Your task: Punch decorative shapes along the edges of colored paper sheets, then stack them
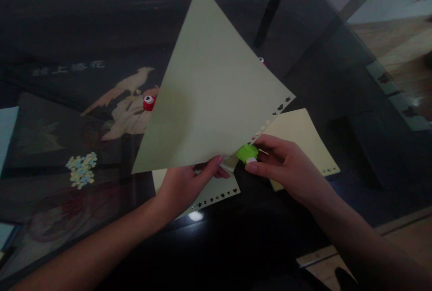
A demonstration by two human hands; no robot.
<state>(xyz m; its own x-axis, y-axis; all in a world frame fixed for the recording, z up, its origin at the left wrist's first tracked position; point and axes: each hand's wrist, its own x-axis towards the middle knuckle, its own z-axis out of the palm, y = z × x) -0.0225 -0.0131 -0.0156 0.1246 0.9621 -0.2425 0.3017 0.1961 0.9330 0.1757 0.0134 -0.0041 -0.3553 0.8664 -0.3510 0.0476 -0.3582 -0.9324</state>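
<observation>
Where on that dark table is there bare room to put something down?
Bare glass lies near the front edge between the two forearms, and far left behind the bird picture. It is crowded around the hands, among the punched sheets and the paper cut-outs.

pale green sheet (209,97) hides most of a red punch (149,102).

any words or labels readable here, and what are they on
One text only: a row of about four pale characters on the dark picture under the glass tabletop, upper left, too blurred to read. No print shows on the green punch, the held paper sheet or the other sheets.
</observation>
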